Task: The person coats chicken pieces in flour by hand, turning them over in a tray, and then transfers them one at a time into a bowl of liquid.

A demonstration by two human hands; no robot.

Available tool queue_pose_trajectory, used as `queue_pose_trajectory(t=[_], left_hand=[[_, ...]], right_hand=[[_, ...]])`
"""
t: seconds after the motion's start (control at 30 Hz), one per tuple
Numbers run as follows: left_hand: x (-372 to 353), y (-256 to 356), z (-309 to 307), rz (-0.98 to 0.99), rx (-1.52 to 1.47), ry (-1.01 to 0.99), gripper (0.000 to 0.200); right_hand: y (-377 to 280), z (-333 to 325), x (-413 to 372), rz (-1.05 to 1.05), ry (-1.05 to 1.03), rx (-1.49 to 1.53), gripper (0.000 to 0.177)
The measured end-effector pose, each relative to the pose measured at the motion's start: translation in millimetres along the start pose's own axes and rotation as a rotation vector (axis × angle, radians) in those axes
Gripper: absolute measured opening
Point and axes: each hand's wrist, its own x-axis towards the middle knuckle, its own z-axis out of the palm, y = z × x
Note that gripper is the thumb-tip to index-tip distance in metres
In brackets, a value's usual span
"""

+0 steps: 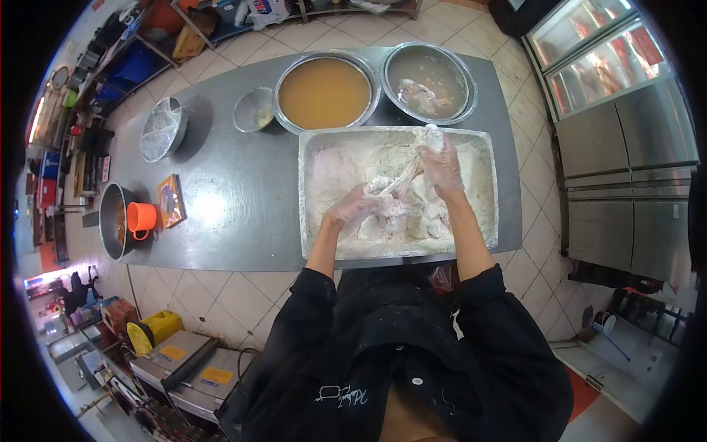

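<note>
A rectangular metal tray (488, 221) of white flour lies in front of me, with several flour-coated chicken pieces (433, 219) in it. My right hand (442, 171), in a clear plastic glove, is closed around a floured chicken piece (433, 137) whose white end pokes up near the far rim. At the tray's left-middle, my left hand (352, 206), also gloved, grips another floured chicken piece (390, 200) low over the flour. Flour clings to both gloves, and the exact outline of each held piece is partly hidden by fingers and coating.
Behind the tray stand a basin of orange-brown liquid (325, 92) and a basin of cloudy water with raw pieces (427, 81). Leftward are a small strainer (254, 110), a plastic-covered bowl (163, 131), an orange mug (141, 218) in a metal bowl (112, 228), and a flat packet (171, 201).
</note>
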Motion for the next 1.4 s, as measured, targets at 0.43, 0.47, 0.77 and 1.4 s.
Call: queue_pose_trajectory(t=[0.43, 0.47, 0.77, 1.4], left_hand=[[22, -28, 8, -0.114, -0.381, -0.032, 0.036], [20, -19, 13, -0.113, -0.383, -0.031, 0.036], [26, -29, 1, -0.205, -0.163, -0.029, 0.049], [24, -22, -17, -0.099, 0.455, -0.229, 0.042]], right_hand=[[-13, -3, -13, -0.126, 0.006, -0.114, 0.039], [-3, -5, -12, -0.125, 0.003, -0.115, 0.039], [14, -3, -14, 0.331, 0.19, 0.43, 0.047], [26, -31, -23, 0.407, -0.106, 0.094, 0.049]])
